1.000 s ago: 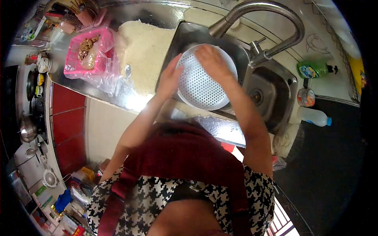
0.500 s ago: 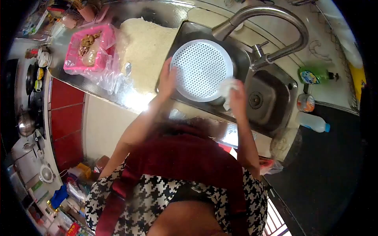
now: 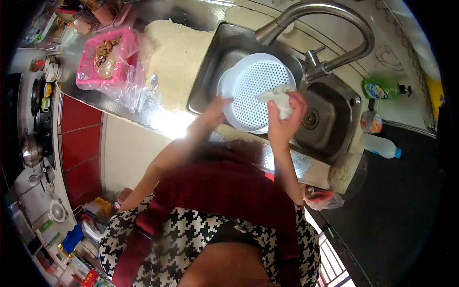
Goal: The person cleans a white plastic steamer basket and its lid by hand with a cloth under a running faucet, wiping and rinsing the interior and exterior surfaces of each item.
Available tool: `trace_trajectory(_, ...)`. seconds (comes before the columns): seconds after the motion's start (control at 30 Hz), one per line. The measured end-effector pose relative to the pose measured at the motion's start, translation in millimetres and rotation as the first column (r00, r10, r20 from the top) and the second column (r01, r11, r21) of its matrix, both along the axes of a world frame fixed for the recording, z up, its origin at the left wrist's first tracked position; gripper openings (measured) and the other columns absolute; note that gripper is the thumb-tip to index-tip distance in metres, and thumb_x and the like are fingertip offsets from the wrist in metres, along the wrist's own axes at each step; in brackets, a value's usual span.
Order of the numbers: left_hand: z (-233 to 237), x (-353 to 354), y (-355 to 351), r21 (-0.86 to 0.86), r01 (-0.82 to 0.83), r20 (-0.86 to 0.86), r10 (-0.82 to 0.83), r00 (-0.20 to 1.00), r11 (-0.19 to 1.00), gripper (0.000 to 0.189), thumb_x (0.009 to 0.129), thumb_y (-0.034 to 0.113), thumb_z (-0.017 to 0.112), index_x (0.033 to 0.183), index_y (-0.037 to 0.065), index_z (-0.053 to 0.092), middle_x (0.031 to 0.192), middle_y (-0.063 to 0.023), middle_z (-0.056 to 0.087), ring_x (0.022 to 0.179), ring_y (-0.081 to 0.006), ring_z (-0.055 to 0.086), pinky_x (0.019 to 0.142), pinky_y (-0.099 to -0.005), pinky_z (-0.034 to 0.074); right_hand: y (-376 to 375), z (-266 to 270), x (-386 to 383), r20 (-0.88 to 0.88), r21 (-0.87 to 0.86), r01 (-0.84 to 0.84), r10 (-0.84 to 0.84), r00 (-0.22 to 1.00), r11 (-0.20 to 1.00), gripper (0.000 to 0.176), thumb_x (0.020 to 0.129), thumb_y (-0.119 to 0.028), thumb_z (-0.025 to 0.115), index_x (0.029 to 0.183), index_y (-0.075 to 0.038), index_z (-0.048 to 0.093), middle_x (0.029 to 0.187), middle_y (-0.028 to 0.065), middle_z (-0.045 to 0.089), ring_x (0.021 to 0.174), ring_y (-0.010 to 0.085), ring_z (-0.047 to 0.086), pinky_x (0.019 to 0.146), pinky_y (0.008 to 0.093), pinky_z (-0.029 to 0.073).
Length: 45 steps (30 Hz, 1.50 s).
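Observation:
A round, pale perforated steamer tray [image 3: 253, 86] is tilted over the double steel sink [image 3: 203, 86], with a second pale rim showing behind its left side. My left hand [image 3: 215, 111] grips the tray's lower left edge, thumb over the rim and the other fingers mostly hidden beneath. In my right hand [image 3: 287, 117] is a crumpled white cloth [image 3: 283, 98], pinched between thumb and fingers against the tray's right part. The curved metal faucet [image 3: 330, 14] rises just behind the tray.
Left of the sink, a pink basket [image 3: 126, 40] holds food in clear plastic bags, beside a beige mat [image 3: 174, 62]. On the right stand a green dish soap bottle [image 3: 380, 89], a small jar [image 3: 371, 122] and a white bottle with a blue cap [image 3: 380, 146], near a dark countertop [image 3: 397, 205].
The tray has shifted right and tilted, uncovering more of the left basin. My left hand has slid down to its lower left edge; the cloth has moved onto the tray's perforated face.

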<state>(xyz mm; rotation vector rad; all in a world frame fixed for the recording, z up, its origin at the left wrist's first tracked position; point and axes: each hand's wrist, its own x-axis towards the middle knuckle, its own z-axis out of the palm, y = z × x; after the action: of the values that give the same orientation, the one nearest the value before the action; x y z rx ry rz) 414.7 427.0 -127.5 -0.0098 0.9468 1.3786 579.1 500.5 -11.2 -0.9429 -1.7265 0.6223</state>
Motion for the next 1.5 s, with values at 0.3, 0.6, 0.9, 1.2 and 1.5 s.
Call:
trace_trajectory(0.3,-21,-10,15,-0.374,0.044,-0.431,-0.216,0.876,0.926,0.041,0.085,0.020,0.058,0.115,-0.007,0.049,0.105,-0.0150,0.061,0.092,-0.0246,0.060,0.075,-0.0333,0.050,-25,18,-8,-0.239,-0.175,-0.221,0.177,0.955,0.959,0.025,0.068,-0.005,0.069,0.082,-0.006,0.049,0.094,0.0125,0.055,0.084,0.0285,0.054,0.078,0.0366,0.043)
trace_trajectory(0.6,-6,1,10,-0.281,0.375,-0.608,-0.467,0.643,0.883,0.043,0.084,0.026,0.061,0.117,0.000,0.053,0.099,-0.0102,0.063,0.089,-0.0165,0.059,0.078,-0.0313,0.047,36,54,-17,0.319,-0.164,-0.257,0.298,0.900,0.952,0.028,0.070,-0.022,0.071,0.090,-0.008,0.057,0.087,0.0104,0.056,0.080,0.0322,0.054,0.070,0.0407,0.043)
trace_trajectory(0.9,-32,0,14,-0.029,0.617,-0.613,-0.501,0.610,0.787,0.046,0.083,0.028,0.063,0.117,0.000,0.053,0.104,-0.0089,0.061,0.097,-0.0156,0.055,0.085,-0.0301,0.043,90,20,-8,-0.109,-0.641,-0.472,0.537,0.836,0.605,0.031,0.080,-0.021,0.064,0.103,-0.002,0.056,0.087,0.0078,0.062,0.080,0.0158,0.059,0.070,0.0291,0.047)
trace_trajectory(1.2,-1,-5,64,-0.020,0.745,-0.746,-0.506,0.433,0.667,0.037,0.085,0.027,0.061,0.112,0.002,0.056,0.099,-0.0073,0.062,0.092,-0.0158,0.056,0.084,-0.0293,0.043,88,-2,-9,-0.659,-0.611,-0.635,0.141,0.739,0.473,0.030,0.081,-0.019,0.060,0.107,-0.004,0.057,0.096,0.0037,0.061,0.084,0.0120,0.056,0.072,0.0248,0.045)
trace_trajectory(1.5,105,-56,48,0.005,0.660,-0.410,-0.600,0.687,0.752,0.040,0.093,0.039,0.045,0.108,0.006,0.060,0.093,-0.0052,0.063,0.086,-0.0155,0.057,0.077,-0.0287,0.045,111,-35,6,-0.117,-0.569,-0.265,0.242,0.963,0.779,0.032,0.080,-0.024,0.062,0.103,-0.002,0.059,0.088,0.0072,0.063,0.080,0.0155,0.058,0.073,0.0285,0.045)
